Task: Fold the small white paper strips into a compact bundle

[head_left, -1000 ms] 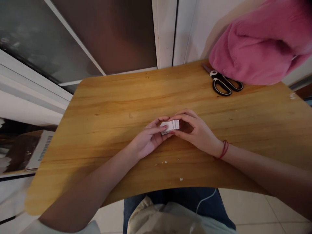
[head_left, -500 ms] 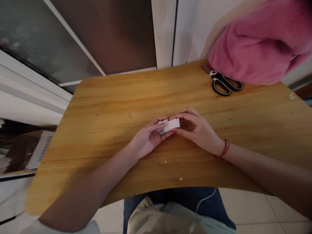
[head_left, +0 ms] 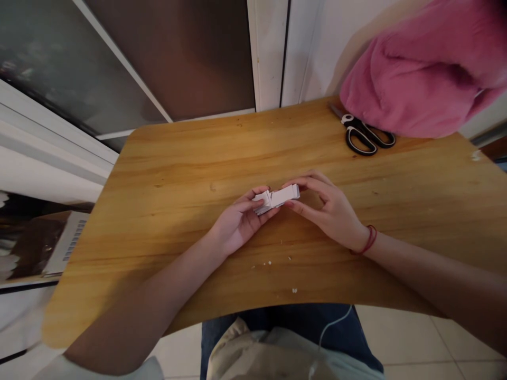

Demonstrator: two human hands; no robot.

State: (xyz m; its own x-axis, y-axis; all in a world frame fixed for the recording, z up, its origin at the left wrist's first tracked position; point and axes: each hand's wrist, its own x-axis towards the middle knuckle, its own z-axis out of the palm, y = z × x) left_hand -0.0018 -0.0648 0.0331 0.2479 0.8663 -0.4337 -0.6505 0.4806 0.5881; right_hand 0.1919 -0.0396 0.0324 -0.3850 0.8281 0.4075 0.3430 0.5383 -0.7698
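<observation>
Over the middle of the table, both my hands hold a small stack of white paper pieces (head_left: pixel 284 196), which looks like layered strips or a flat folded form. My left hand (head_left: pixel 240 223) grips its left end, thumb pressed on top and fingers beneath. With thumb and fingertips, my right hand (head_left: pixel 325 206) pinches the right end, where a longer rectangular piece sticks out to the right. The far edge and underside are partly hidden by my fingers.
Black-handled scissors (head_left: pixel 361 136) lie at the back right, beside a pink plush cloth (head_left: pixel 420 79). Small white scraps (head_left: pixel 294 291) are scattered on the wooden table (head_left: pixel 190 158) near its front edge. A cardboard box (head_left: pixel 65 243) stands lower at the left.
My right hand has moved slightly right and away, drawing the white piece further out from the left part. My left hand stays nearly in place.
</observation>
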